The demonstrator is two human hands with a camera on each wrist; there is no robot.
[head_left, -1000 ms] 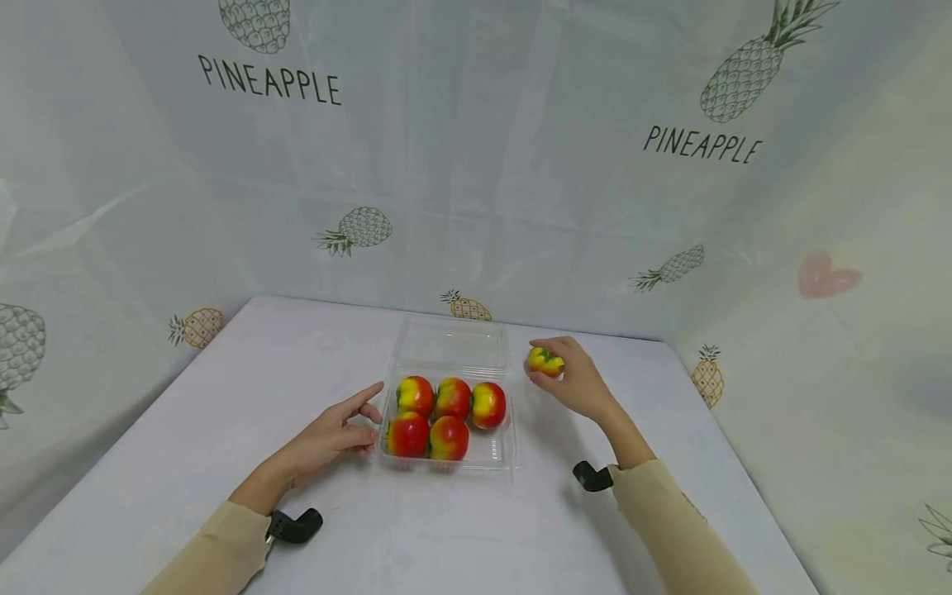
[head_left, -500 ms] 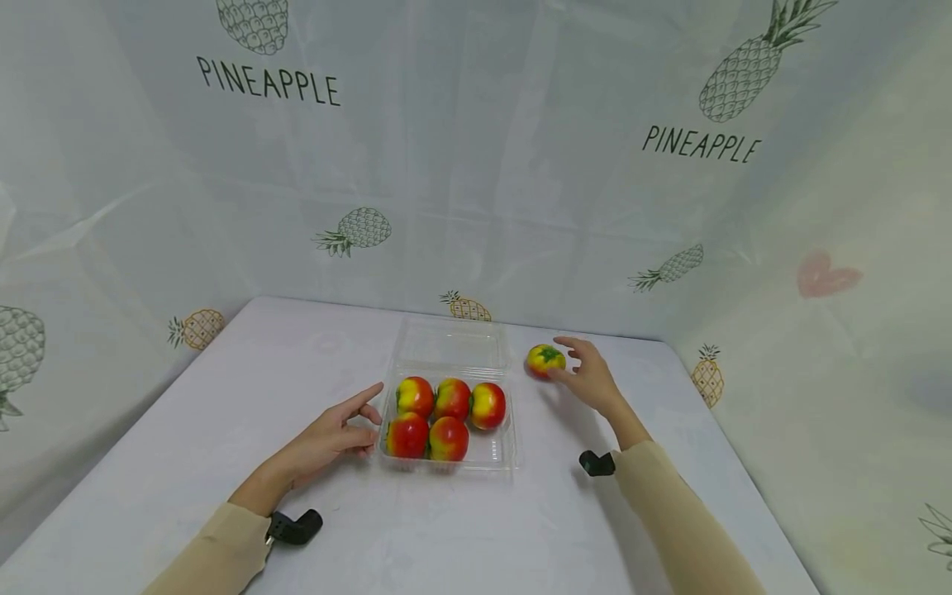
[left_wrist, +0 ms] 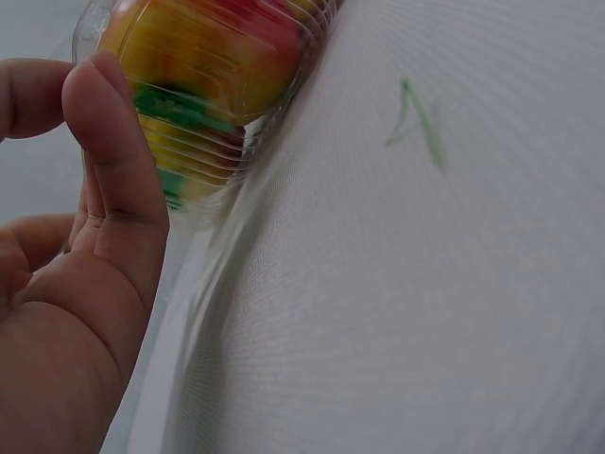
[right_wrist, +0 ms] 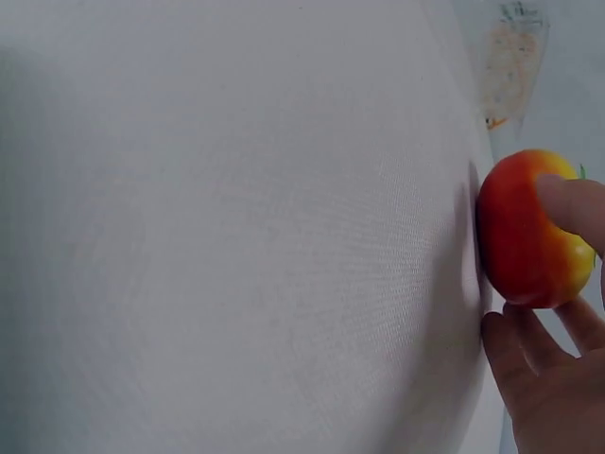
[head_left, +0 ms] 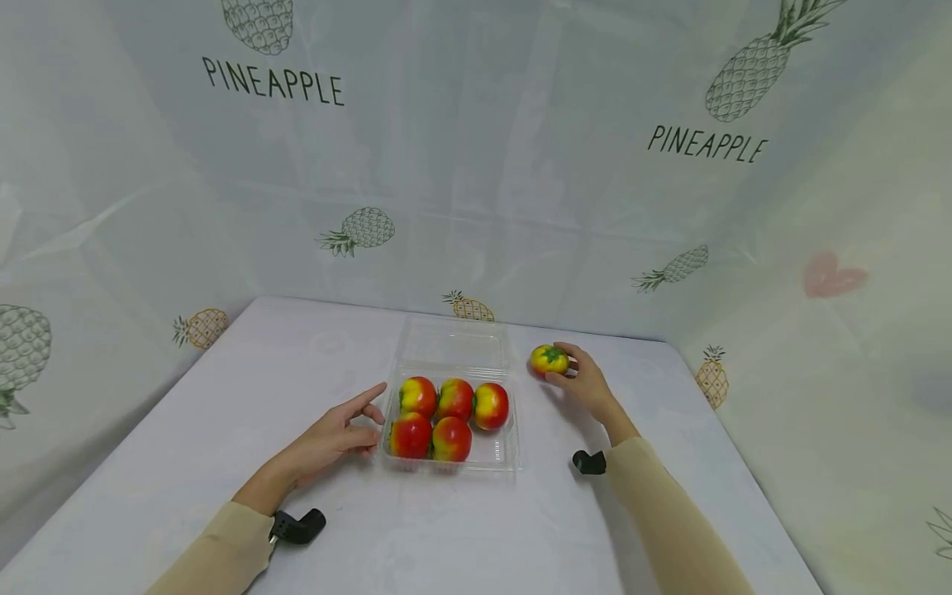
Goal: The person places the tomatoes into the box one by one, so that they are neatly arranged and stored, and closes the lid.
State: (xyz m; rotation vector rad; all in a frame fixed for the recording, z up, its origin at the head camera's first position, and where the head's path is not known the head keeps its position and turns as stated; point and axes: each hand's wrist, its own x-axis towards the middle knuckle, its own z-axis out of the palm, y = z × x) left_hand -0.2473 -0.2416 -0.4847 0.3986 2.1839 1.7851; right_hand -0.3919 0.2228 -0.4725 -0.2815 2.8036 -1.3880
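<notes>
A clear plastic clamshell box stands on the table with its lid folded back. Several red-and-yellow persimmons lie in it, in two rows, with a gap at the front right. My left hand rests at the box's left side, index finger stretched out along it; in the left wrist view the thumb tip is right at the box wall. Beyond the box's right side, my right hand holds a single persimmon, green calyx upward. In the right wrist view, thumb and fingers lie on opposite sides of this persimmon.
The white tabletop stretches around the box, its back edge meeting a hanging cloth printed with pineapples. Black wrist cameras stick out from both beige sleeves.
My right hand drew back from the single persimmon, baring its calyx, then moved in again from the right and has fingers around it. The left hand and the box keep their places.
</notes>
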